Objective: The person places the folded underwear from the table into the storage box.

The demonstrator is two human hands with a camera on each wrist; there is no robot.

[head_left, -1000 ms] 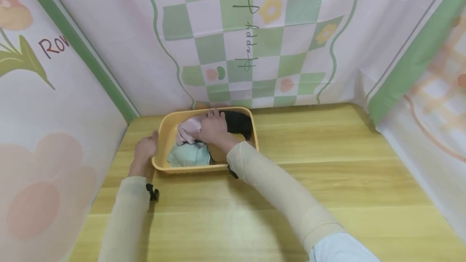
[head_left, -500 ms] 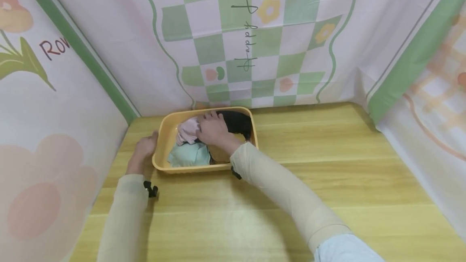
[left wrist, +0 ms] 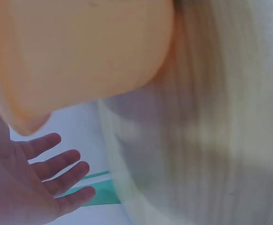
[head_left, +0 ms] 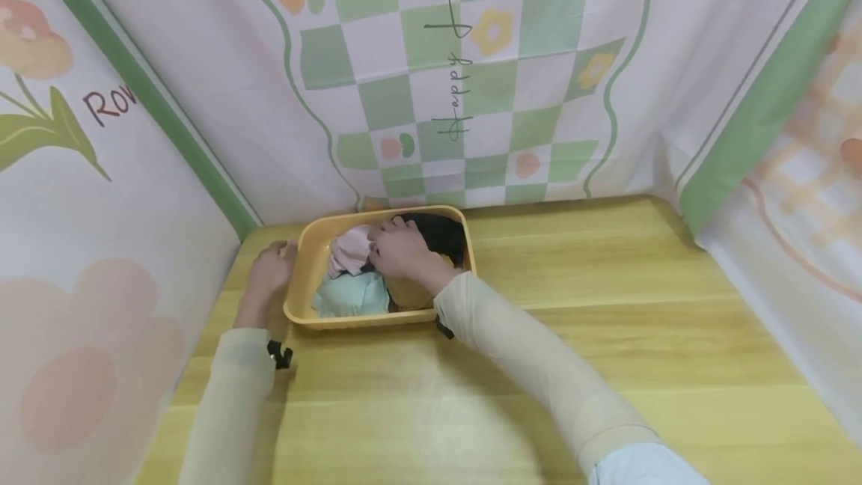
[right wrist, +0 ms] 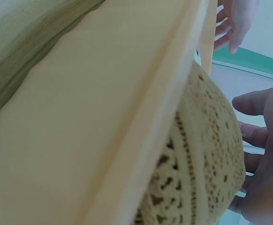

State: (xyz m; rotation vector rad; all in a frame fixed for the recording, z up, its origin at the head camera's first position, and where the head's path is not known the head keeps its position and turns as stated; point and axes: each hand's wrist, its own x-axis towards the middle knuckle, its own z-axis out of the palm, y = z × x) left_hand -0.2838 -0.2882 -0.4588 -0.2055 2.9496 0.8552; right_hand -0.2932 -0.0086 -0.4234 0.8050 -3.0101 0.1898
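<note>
A yellow plastic bin (head_left: 307, 275) stands on the wooden table, holding bunched pieces of cloth. Pink cloth (head_left: 350, 249) lies at its back left, mint cloth (head_left: 352, 296) at the front left, black cloth (head_left: 439, 236) at the back right. A mustard cloth (head_left: 407, 295) fills the front right; up close in the right wrist view it is an openwork fabric (right wrist: 209, 145). My right hand (head_left: 404, 249) is over the middle of the pile, fingers loosely bent beside the pink cloth. Outside the bin's left end is my left hand (head_left: 271, 272), its fingers (left wrist: 63, 180) spread, thumb hidden behind the rim.
The wooden table (head_left: 606, 320) extends to the right and front of the bin. A checkered curtain (head_left: 465, 96) hangs right behind it, and a flowered curtain (head_left: 101, 208) runs along the left. Black buckles (head_left: 279, 355) hang at the wrists.
My right hand has drawn back slightly from the pink cloth, and its fingers have bent more. The left hand's fingers have loosened at the rim. The head view has tilted a little upward.
</note>
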